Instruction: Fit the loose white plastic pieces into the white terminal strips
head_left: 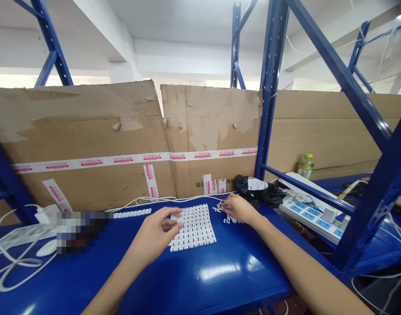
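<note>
A flat block of small white plastic pieces set in rows point(194, 227) lies on the blue metal shelf point(220, 280). My left hand point(156, 236) rests at the block's left edge, fingers curled and pinched over the near rows. My right hand point(238, 208) reaches to a loose scatter of the same white pieces point(227, 217) right of the block, fingers closed in a pinch on them. What exactly either pinch holds is too small to make out. A single strip of white pieces point(132, 213) lies to the left.
Taped cardboard sheets point(121, 144) wall the back. Blue rack posts point(269, 100) stand right of centre. A white power strip point(314, 218), a black bag point(256, 188) and a green-capped bottle point(305, 165) sit right. White cables point(13, 258) and a charger lie left.
</note>
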{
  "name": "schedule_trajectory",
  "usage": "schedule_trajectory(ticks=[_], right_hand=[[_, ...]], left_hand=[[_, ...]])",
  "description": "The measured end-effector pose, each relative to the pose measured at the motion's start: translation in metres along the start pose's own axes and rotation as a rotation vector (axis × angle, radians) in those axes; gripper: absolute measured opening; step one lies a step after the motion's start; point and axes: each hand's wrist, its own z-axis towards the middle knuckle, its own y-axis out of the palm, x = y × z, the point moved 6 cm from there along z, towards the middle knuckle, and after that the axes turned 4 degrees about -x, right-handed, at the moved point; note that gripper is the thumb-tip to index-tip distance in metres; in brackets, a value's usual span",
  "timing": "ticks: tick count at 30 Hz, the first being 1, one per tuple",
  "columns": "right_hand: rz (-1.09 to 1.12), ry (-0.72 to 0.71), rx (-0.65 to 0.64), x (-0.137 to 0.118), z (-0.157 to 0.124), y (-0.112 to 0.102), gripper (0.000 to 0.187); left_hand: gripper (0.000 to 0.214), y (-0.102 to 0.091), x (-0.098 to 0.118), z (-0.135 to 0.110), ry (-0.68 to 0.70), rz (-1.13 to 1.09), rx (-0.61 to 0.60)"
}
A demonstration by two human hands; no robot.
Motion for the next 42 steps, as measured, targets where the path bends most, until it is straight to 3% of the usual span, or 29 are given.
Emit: schedule_trajectory(ticks=[4,8,15,22,25,30,35,42], right_hand=[[0.197,0.1,0.07,0.009,-0.002,-0.012,0.013],[0.279,0.13,0.073,0.019,-0.005,-0.013,0.013],[0.283,0.124,0.066,0.024,-0.004,-0.012,0.014],[0.344,0.197,0.068,0.029,-0.006,-0.01,0.017],[0.516,0.216,0.089,0.026,-0.006,-0.007,0.023],[0.838,0.255,0.083,0.011,0.0,0.008,0.042],[0.995,0.257,0.075,-0.003,0.004,0.024,0.044],[0.895,0.135,0.128,-0.044,0.01,0.018,0.033]], left_hand=[[0.036,0.018,0.008,0.047,-0.039,-0.108,-0.082],[0.039,0.044,-0.008,0.065,-0.096,-0.255,-0.14],[0.044,0.064,-0.035,0.057,-0.132,-0.417,-0.181],[0.042,0.065,-0.03,0.046,-0.108,-0.555,-0.175],[0.042,0.067,-0.029,0.045,-0.095,-0.557,-0.154],[0.039,0.071,-0.032,0.047,-0.073,-0.596,-0.147],[0.038,0.076,-0.032,0.049,-0.069,-0.626,-0.147],[0.04,0.081,-0.028,0.052,-0.065,-0.682,-0.113]])
